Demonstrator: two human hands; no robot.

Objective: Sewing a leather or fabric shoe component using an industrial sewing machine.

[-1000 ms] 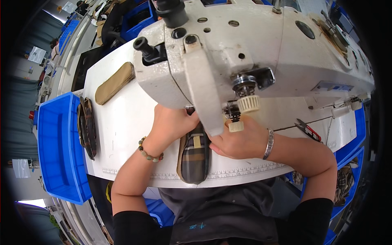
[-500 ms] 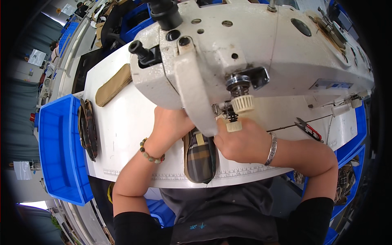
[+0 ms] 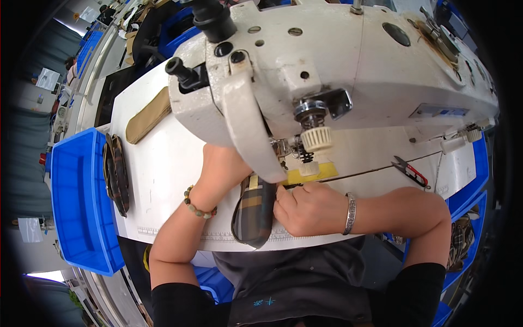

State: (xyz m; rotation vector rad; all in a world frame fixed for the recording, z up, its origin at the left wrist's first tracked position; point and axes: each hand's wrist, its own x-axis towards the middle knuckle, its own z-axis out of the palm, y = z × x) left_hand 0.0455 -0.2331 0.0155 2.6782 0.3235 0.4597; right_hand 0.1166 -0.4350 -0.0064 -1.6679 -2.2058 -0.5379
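Note:
A white sewing machine (image 3: 294, 65) spans the upper middle. Below its head lies a plaid padded fabric piece (image 3: 253, 218) with a pale tab, lengthwise toward me. My left hand (image 3: 220, 169) is at the piece's upper left, fingertips hidden behind the machine. My right hand (image 3: 308, 210) has its curled fingers against the piece's right side, pinched on a thin dark strip that runs off rightward. A yellow guide plate (image 3: 324, 170) shows just above this hand. Red-handled thread snips (image 3: 408, 171) lie to the right.
A tan padded piece (image 3: 146, 115) and folded plaid pieces (image 3: 116, 174) lie on the white table (image 3: 163, 180). Blue bins stand left (image 3: 81, 201) and right (image 3: 466, 245), the right with fabric pieces inside. Another person (image 3: 107, 12) is far off at the upper left.
My right hand has moved down toward me from beside the tension knobs, uncovering the yellow plate. My left hand shifts slightly left. The plaid piece's near end has shifted slightly.

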